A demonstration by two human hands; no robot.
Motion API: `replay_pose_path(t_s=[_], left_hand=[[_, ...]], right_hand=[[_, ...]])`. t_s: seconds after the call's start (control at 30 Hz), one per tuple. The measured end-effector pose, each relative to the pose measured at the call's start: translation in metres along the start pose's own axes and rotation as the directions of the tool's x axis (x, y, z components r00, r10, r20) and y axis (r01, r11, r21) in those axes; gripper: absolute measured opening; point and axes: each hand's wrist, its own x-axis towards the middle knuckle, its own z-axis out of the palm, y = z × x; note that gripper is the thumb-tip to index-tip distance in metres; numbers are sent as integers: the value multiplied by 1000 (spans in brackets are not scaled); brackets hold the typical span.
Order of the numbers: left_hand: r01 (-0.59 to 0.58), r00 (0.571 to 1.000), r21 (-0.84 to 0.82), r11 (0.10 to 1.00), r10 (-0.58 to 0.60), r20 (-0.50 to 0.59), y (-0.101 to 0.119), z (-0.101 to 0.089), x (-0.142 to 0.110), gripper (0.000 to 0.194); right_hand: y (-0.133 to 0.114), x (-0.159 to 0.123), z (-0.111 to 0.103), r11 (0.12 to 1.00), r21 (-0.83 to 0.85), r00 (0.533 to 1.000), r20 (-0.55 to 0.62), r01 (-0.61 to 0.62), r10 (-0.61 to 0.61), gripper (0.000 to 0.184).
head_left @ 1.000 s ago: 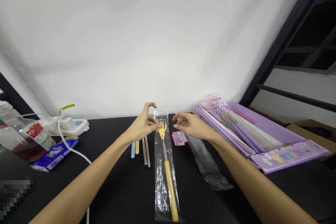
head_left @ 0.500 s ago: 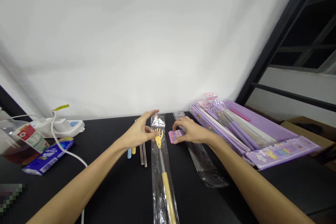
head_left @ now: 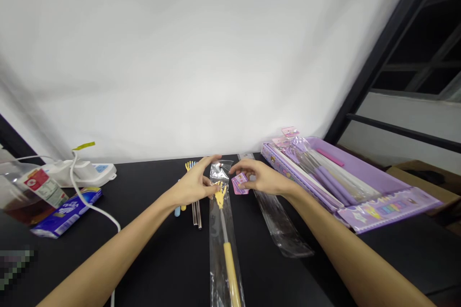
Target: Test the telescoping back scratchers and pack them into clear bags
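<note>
A yellow back scratcher [head_left: 230,266] with a hand-shaped head and metal shaft lies inside a long clear plastic bag [head_left: 216,249] on the black table. My left hand [head_left: 192,182] pinches the bag's left edge beside the scratcher head, thumb over the plastic. To the right, my right hand [head_left: 261,177] has a small pink card [head_left: 239,181] between thumb and fingers, just above more pink cards [head_left: 240,192]. Under my right hand and forearm stretch flat clear bags [head_left: 279,230]. Partly behind my left hand lie blue and yellow scratchers [head_left: 189,165] with metal shafts [head_left: 196,213].
On the right sits a purple box [head_left: 360,168] holding bagged purple scratchers [head_left: 331,182]. At the left are a power strip [head_left: 104,172], a white cable [head_left: 97,206], a blue packet [head_left: 68,213] and a bottle of brown liquid [head_left: 21,201]. A white wall [head_left: 230,57] rises behind.
My right hand has come down to the pink cards and lifted one slightly toward the bag. My left hand stays at the bag's upper end; the bag has slid a little nearer me.
</note>
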Motion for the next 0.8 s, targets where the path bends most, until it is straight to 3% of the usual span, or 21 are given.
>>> replay_pose_path(t_s=[0.1, 0.17, 0.27, 0.33, 0.43, 0.53, 0.67, 0.8], left_hand=[[-1, 1000, -5, 1000, 1, -2, 0, -2, 0, 81], [-1, 1000, -3, 1000, 1, -2, 2, -1, 0, 81], [1, 1000, -11, 1000, -1, 9, 8, 3, -1, 82], [-2, 1000, -25, 1000, 3, 31, 13, 7, -2, 84], [-35, 998, -52, 998, 38, 53, 17, 11, -3, 88], [-79, 995, -59, 995, 83, 62, 16, 11, -4, 89], [-73, 993, -53, 996, 77, 87, 13, 10, -4, 90], [-67, 994, -50, 996, 72, 85, 13, 9, -5, 92]], right_hand=[[-6, -3, -2, 958, 271, 994, -41, -89, 104, 29], [-14, -4, -1, 949, 307, 982, -139, -77, 125, 27], [-31, -4, 3, 983, 172, 959, -284, 69, -18, 20], [-39, -2, 9, 988, -2, 940, -308, 153, -146, 19], [-43, -1, 14, 957, -208, 922, -290, 201, -256, 35], [-38, -2, 13, 949, -272, 906, -341, 163, -253, 40], [-33, -4, 10, 958, -254, 852, -465, 132, -241, 26], [-35, -4, 10, 959, -228, 830, -492, 169, -263, 20]])
